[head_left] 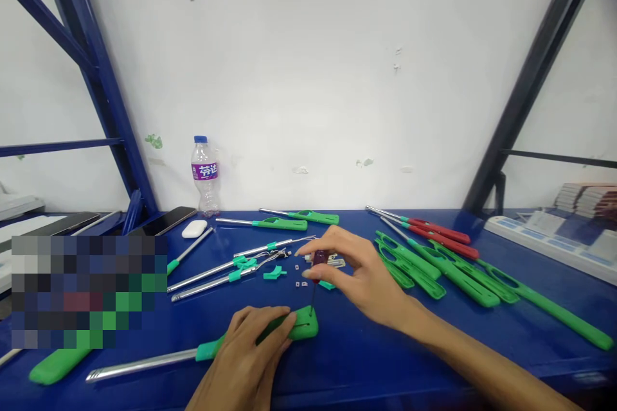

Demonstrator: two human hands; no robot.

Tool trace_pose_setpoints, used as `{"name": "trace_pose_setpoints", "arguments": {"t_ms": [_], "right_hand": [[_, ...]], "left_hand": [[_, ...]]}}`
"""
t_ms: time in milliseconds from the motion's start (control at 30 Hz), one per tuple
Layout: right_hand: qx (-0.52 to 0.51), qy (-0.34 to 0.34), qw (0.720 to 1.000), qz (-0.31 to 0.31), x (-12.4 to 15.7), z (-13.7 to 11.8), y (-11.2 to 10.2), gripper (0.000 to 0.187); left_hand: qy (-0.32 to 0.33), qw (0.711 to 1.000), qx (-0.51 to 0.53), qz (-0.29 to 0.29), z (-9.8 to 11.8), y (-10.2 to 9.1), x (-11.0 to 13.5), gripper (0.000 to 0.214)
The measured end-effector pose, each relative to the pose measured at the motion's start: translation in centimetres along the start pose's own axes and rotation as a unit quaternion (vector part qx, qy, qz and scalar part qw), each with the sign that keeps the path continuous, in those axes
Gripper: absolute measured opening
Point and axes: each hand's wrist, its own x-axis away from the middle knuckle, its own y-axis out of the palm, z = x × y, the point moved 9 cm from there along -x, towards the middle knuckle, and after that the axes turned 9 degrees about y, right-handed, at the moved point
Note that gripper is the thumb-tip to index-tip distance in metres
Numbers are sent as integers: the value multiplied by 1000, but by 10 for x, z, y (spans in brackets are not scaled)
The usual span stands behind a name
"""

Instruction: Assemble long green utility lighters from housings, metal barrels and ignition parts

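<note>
My left hand [258, 340] is wrapped over the handle of a green long-nosed lighter [308, 330], pressing it to the table. The lighter's metal tube [144, 365] points left. Between thumb and fingers my right hand [359, 276] pinches the dark red handle of a screwdriver [319, 258]. Its thin shaft stands nearly upright, and the tip meets the end of the green handle. Just beyond my hands lie a loose teal trigger piece [274, 273] and several tiny parts. Metal lighter tubes [214, 282] with wires rest to the left of them. My left fingers hide the handle's middle.
Green handle shells [434, 270] and red lighters [443, 236] lie at the right. Assembled green lighters [282, 224] rest near the wall, beside a plastic bottle [206, 180] and a white case [194, 229]. A power strip [544, 247] borders the far right. Pixelation covers an area at left.
</note>
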Motion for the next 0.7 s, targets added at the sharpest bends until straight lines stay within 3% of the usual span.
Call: {"name": "trace_pose_setpoints", "arguments": {"t_ms": [67,200,333,533,633,700], "right_hand": [[31,-12,999,19,1,-1,-2,21],[6,10,1000,-22,1,3,4,28],[27,10,998,60,2,4,-12,14],[-5,14,999,-40,1,4,1,27],[49,-13,998,27,2,0,-8,18],[81,-36,996,20,3,-5,-6,24]], "left_hand": [[-1,1000,-2,-4,-1,1,0,35],[-2,1000,-5,-7,-2,4,1,36],[-2,1000,-9,-11,-3,4,2,38],[1,1000,-11,-20,-1,6,4,42],[5,1000,-7,-20,-1,6,4,44],[6,1000,-9,-21,-1,6,4,45]]}}
